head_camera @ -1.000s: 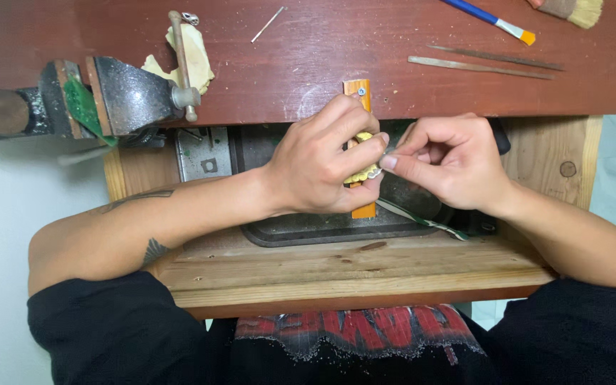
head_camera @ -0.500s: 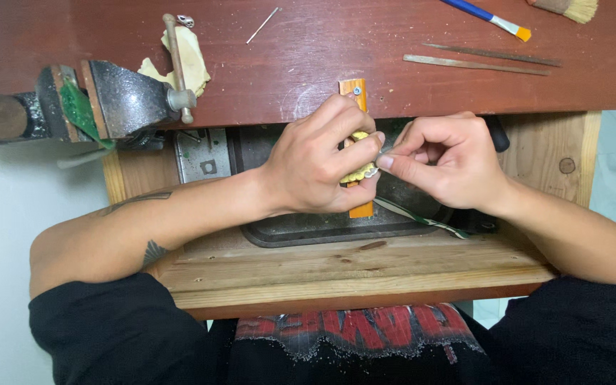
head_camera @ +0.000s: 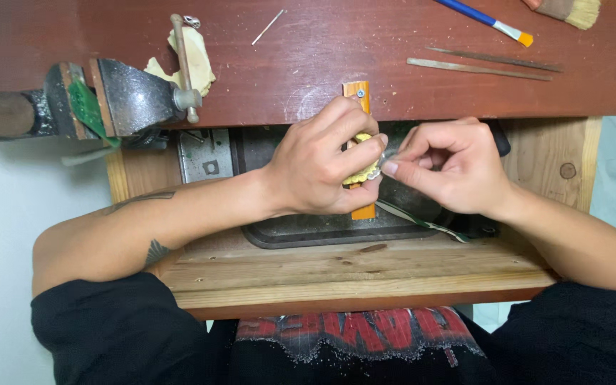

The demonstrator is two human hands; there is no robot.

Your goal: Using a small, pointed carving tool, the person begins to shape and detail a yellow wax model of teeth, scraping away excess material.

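Observation:
My left hand (head_camera: 326, 165) is closed around a small yellow lumpy piece (head_camera: 362, 173), pressing it against an orange wooden peg (head_camera: 357, 97) that sticks out from the bench edge. My right hand (head_camera: 447, 167) sits just to the right, fingers pinched together at the yellow piece; what they pinch is too small to make out. A thin green-edged strip (head_camera: 422, 222) runs out from under the right hand. Both hands hover over a dark metal tray (head_camera: 301, 232) in a wooden drawer (head_camera: 351, 274).
A bench vise (head_camera: 115, 96) with a wooden handle sits at the left on the red-brown bench top (head_camera: 336, 50). Two thin metal files (head_camera: 479, 65), a blue-handled brush (head_camera: 483, 16) and a bristle brush (head_camera: 568, 8) lie at the upper right. Pale scraps (head_camera: 195, 51) rest by the vise.
Both hands stay at the peg; the right hand's fingers have shifted slightly against the yellow piece. Nothing else has moved.

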